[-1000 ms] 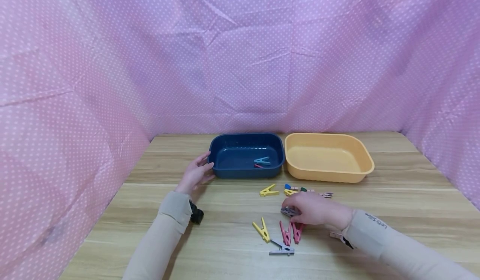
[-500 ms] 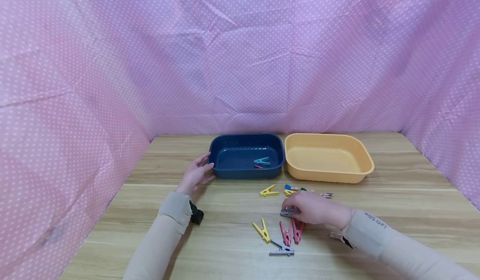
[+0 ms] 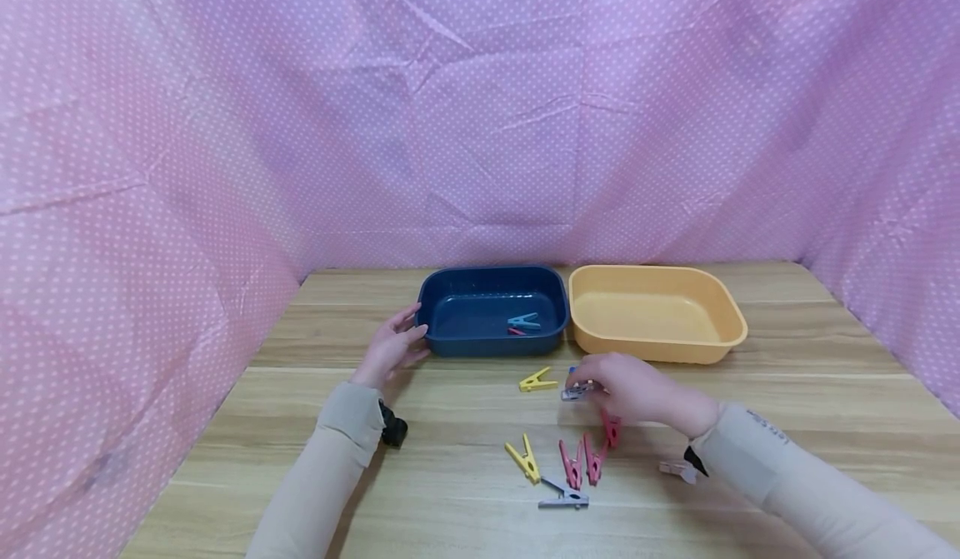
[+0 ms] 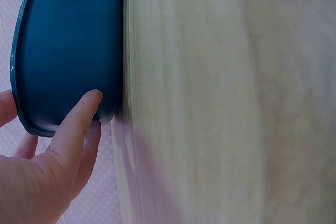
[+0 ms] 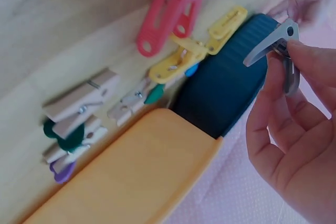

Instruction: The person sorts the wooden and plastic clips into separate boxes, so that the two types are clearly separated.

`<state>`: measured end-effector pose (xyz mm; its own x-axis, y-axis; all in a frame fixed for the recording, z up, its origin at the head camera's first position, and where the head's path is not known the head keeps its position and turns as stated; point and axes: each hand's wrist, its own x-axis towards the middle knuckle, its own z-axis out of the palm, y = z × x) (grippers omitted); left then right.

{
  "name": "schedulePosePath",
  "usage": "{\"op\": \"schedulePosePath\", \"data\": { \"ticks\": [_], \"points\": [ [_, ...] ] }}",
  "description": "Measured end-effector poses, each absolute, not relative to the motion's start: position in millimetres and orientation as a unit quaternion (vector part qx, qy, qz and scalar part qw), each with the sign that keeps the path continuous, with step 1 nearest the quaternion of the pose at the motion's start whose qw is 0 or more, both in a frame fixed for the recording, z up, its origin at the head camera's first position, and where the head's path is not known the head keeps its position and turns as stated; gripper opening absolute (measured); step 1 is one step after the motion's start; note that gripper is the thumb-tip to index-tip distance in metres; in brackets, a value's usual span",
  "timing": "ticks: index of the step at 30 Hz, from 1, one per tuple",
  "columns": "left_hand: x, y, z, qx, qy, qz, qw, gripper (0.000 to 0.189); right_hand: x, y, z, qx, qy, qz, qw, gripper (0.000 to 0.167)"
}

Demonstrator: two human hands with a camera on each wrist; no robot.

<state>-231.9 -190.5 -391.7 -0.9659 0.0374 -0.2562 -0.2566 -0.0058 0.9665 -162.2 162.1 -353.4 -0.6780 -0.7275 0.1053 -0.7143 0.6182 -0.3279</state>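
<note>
My right hand (image 3: 630,386) pinches a grey clothespin (image 5: 273,43) between thumb and fingers, above the table in front of the two trays. In the right wrist view the pin's jaws point away from the fingertips. My left hand (image 3: 390,349) rests with fairly straight, spread fingers against the left end of the dark blue tray (image 3: 480,346). Inside that tray lie a light blue clothespin (image 3: 523,321) and a partly hidden red one (image 3: 517,331). A yellow clothespin (image 3: 537,381) lies just left of my right hand, while a red clothespin (image 3: 612,427) lies below it.
A yellow-orange tray (image 3: 660,351) stands right beside the blue one. Nearer lie a yellow clothespin (image 3: 523,459), two red ones (image 3: 572,466) and a grey one (image 3: 564,496). Several wooden clothespins (image 5: 84,100) with coloured ends lie along the orange tray, partly hidden in the head view.
My right hand has lifted the grey clothespin and moved away from me, toward the trays, uncovering a red clothespin. My left hand has stayed at the blue tray.
</note>
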Motion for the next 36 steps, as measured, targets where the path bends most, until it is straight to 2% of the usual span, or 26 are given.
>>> {"op": "schedulePosePath", "data": {
  "ticks": [12, 31, 36],
  "points": [
    [-232.0, -191.2, -392.4, -0.072, 0.694, 0.709, 0.104, 0.056, -166.7, 164.4, -342.6, -0.371, 0.907, -0.199, 0.034, 0.023],
    [-231.2, -189.8, -391.4, -0.077, 0.692, 0.71, 0.104, 0.055, -171.3, 160.2, -346.5, -0.358, 0.907, -0.219, 0.029, 0.018],
    [-231.6, -190.2, -391.5, -0.077, 0.691, 0.711, 0.105, 0.055, -177.0, 157.5, -345.8, -0.363, 0.904, -0.225, 0.012, 0.018]
  ]
}}
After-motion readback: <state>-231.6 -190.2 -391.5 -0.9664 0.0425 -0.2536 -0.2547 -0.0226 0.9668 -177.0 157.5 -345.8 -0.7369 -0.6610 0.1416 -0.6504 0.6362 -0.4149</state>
